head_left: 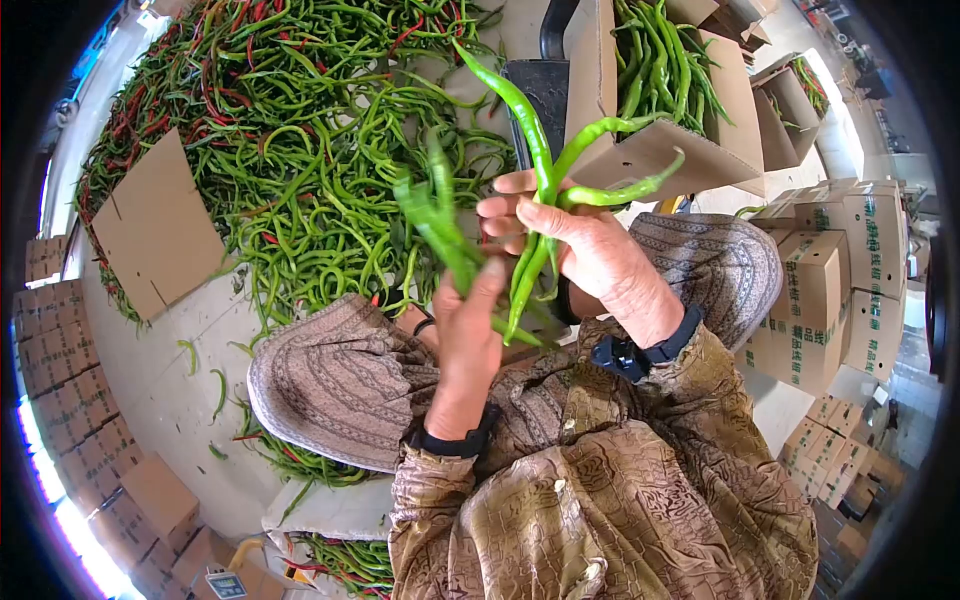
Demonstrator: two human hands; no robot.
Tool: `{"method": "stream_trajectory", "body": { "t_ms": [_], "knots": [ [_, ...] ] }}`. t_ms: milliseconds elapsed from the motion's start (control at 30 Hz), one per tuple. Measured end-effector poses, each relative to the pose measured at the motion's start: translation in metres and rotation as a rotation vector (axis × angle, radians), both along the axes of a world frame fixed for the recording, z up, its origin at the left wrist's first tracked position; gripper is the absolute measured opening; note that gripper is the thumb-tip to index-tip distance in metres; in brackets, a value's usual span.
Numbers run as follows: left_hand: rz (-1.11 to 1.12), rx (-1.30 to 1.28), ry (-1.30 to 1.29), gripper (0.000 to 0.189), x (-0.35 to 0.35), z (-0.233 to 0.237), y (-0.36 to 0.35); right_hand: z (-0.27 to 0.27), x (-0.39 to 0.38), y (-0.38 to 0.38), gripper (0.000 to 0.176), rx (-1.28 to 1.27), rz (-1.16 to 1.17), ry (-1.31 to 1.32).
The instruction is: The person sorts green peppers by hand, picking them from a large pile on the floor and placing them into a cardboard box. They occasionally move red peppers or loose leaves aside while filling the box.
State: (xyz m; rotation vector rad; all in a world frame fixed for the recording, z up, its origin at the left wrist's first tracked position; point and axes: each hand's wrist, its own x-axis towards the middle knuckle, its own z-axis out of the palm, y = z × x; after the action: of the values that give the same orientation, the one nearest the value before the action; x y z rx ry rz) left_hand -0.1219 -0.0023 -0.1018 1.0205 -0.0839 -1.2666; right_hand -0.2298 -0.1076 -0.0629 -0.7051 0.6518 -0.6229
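Observation:
My left hand (468,325) is closed around a bunch of green chili peppers (440,225), smeared by motion, which point up and away from me. Several long, glossy green chili peppers (535,125) cross in my right hand (590,235), held between thumb and palm with their tips spread outward. Its other fingers are partly stretched out toward the left hand. Both hands are in front of my lap, close together but apart. Behind them, a big pile of green chili peppers (330,190) with some red ones covers the floor.
An open cardboard box (740,110) of green peppers stands at the upper right, near my right hand. A flat cardboard sheet (160,225) lies on the pile at left. Stacked cartons (830,290) rise at right and more cartons (70,380) at left. Loose peppers (218,395) dot the floor.

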Motion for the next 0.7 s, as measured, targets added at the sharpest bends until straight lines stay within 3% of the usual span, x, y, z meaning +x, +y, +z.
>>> {"method": "stream_trajectory", "body": {
  "t_ms": [33, 67, 133, 200, 267, 300, 333, 367, 400, 500, 633, 700],
  "knots": [
    [0.031, 0.079, -0.007, 0.022, 0.012, -0.020, 0.005, 0.001, -0.005, -0.002, 0.036, -0.044, 0.013, 0.133],
    [0.098, 0.126, -0.075, 0.019, 0.019, -0.001, -0.001, 0.004, -0.009, -0.004, 0.037, -0.089, 0.025, 0.265],
    [0.141, 0.113, -0.127, 0.021, 0.037, -0.009, 0.002, 0.009, -0.010, -0.003, 0.038, -0.159, 0.042, 0.321],
    [0.147, 0.121, -0.131, 0.025, 0.038, -0.005, -0.004, 0.005, -0.007, 0.003, 0.037, -0.446, 0.170, 0.518],
    [0.056, 0.012, -0.130, 0.028, 0.027, 0.006, -0.015, -0.008, -0.001, 0.013, 0.038, -0.436, 0.279, 0.342],
    [0.082, -0.025, -0.152, 0.027, 0.021, 0.009, -0.022, -0.013, 0.000, 0.015, 0.038, -0.627, 0.326, 0.465],
    [-0.044, -0.085, -0.188, 0.026, 0.027, 0.005, -0.024, -0.016, 0.000, 0.017, 0.038, -0.819, 0.372, 0.588],
    [-0.014, -0.089, -0.077, 0.026, 0.028, 0.004, -0.024, -0.017, 0.006, 0.020, 0.040, -0.778, 0.202, 0.429],
    [0.013, -0.092, 0.035, 0.027, 0.028, 0.004, -0.024, -0.001, 0.000, 0.011, 0.041, -0.408, 0.362, 0.529],
    [-0.018, -0.176, 0.215, 0.028, 0.041, -0.011, -0.020, -0.006, -0.013, -0.005, 0.031, 0.106, 0.170, 0.204],
    [-0.143, -0.359, 0.429, 0.032, 0.036, -0.016, -0.018, -0.001, -0.022, -0.009, 0.032, 0.164, 0.115, 0.073],
    [-0.141, -0.308, 0.409, 0.032, 0.035, -0.021, -0.017, -0.001, -0.019, -0.009, 0.032, 0.151, 0.139, 0.036]
  ]
}}
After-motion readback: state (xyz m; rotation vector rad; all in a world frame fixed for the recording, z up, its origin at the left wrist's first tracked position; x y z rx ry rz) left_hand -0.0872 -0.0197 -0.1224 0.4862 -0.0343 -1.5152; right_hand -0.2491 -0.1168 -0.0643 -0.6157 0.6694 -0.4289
